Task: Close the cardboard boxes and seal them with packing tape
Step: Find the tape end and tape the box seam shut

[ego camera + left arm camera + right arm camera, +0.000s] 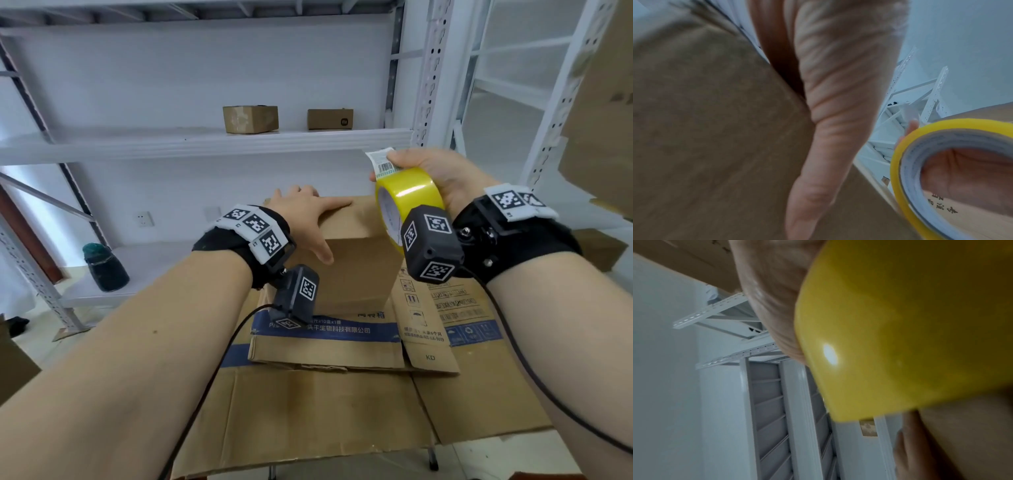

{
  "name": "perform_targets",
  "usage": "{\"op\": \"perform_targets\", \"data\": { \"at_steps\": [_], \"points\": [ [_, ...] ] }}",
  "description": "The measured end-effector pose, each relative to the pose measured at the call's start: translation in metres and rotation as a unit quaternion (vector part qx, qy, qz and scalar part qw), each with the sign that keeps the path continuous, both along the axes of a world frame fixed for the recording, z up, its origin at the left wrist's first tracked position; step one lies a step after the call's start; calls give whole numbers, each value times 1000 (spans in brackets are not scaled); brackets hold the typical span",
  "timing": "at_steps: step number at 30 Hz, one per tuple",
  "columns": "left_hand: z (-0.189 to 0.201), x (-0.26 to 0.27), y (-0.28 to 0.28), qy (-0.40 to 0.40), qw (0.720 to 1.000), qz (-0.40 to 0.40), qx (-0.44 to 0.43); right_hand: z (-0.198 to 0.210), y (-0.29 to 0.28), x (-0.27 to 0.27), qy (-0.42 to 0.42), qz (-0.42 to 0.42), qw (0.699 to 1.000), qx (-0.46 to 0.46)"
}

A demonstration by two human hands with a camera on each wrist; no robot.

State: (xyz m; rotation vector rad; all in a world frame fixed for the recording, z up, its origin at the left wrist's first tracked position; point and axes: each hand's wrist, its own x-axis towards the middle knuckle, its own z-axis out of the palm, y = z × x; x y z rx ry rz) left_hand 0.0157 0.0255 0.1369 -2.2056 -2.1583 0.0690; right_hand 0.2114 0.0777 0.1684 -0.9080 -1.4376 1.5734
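Observation:
A plain brown cardboard box (pixel 356 270) stands in the middle of the head view on flattened cartons. My left hand (pixel 305 216) lies flat on its closed top, fingers spread over the far edge and thumb down the near side; the left wrist view shows the thumb (pixel 830 129) against the cardboard (pixel 715 129). My right hand (pixel 442 178) grips a roll of yellow packing tape (pixel 407 202) just right of the box, above its top edge. A white barcode label (pixel 382 164) sticks up from the roll. The roll (pixel 910 329) fills the right wrist view and shows as a tape ring (pixel 900 178) in the left wrist view.
Flattened printed cartons (pixel 342 394) cover the surface under the box. Two small cardboard boxes (pixel 250 119) (pixel 330 119) sit on a white metal shelf (pixel 205 142) behind. A dark jar (pixel 104 267) stands on a lower shelf at left. More cardboard (pixel 603 102) hangs at the right edge.

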Motion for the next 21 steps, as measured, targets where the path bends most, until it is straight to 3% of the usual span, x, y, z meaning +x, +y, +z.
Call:
{"op": "perform_targets", "data": {
  "at_steps": [4, 8, 10, 12, 13, 14, 16, 17, 18, 19, 21],
  "points": [
    [-6, 7, 7, 41, 998, -39, -36, 16, -7, -13, -64, 32, 993, 95],
    [-33, 5, 9, 42, 996, -50, -56, 7, -8, -30, -141, 71, 981, 114],
    [-35, 0, 7, -4, 997, -61, -56, 0, -4, -37, -179, 70, 974, 120],
    [-33, -6, 5, -125, 989, -49, -54, -4, 0, -43, -213, 64, 966, 131],
    [-31, -9, 5, -236, 970, -27, -47, -3, 1, -45, -235, 64, 959, 142],
    [-29, -12, 5, -372, 928, 8, -31, -2, 1, -49, -259, 67, 951, 155],
    [-25, -17, 2, -614, 787, 60, 17, 1, 0, -53, -304, 78, 933, 175],
    [-23, -19, 1, -685, 726, 65, 17, 1, 0, -56, -319, 81, 927, 181],
    [-23, -22, 2, -717, 694, 64, 4, 2, 0, -59, -330, 82, 921, 188],
    [-24, -24, 3, -729, 682, 57, -3, 2, 0, -61, -340, 86, 916, 196],
    [-27, -24, 6, -731, 681, 44, 14, 2, 1, -66, -362, 96, 903, 212]
  ]
}}
